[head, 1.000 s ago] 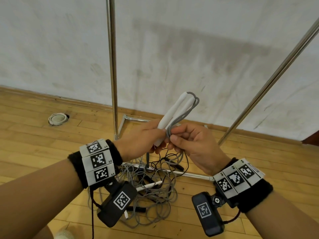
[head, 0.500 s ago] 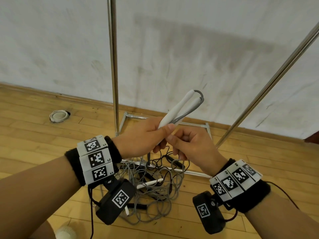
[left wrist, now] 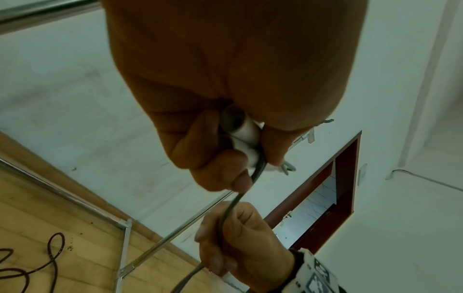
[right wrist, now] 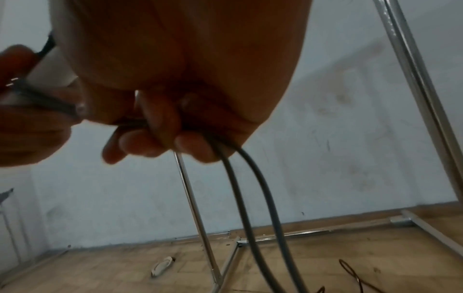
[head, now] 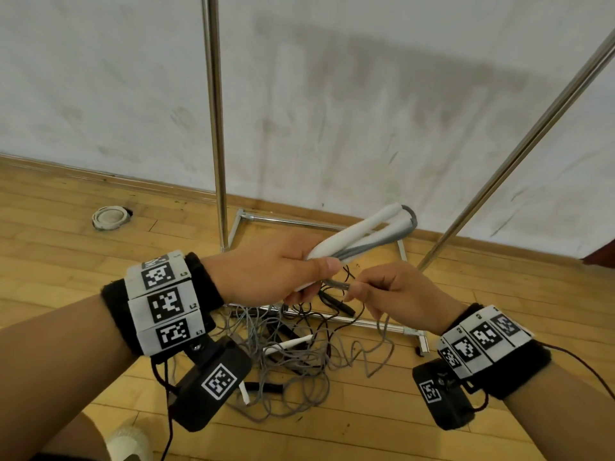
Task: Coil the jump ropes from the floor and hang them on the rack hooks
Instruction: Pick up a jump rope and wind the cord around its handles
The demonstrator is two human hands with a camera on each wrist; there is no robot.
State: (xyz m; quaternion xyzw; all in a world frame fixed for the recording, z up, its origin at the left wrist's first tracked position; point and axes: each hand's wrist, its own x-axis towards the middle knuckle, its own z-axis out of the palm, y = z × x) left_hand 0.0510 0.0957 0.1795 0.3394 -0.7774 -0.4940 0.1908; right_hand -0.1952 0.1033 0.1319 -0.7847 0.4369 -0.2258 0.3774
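The grey jump rope [head: 376, 242] is up at chest height, its two white handles [head: 352, 232] side by side in my left hand [head: 266, 271], whose fingers and thumb curl tight around them. My right hand [head: 396, 294] sits just beside it, fingers curled round two strands of cord that trail down to the tangled pile [head: 293, 354] on the floor by the rack [head: 216, 128]. I judge I'm only starting to coil; next I should draw cord up in even loops.
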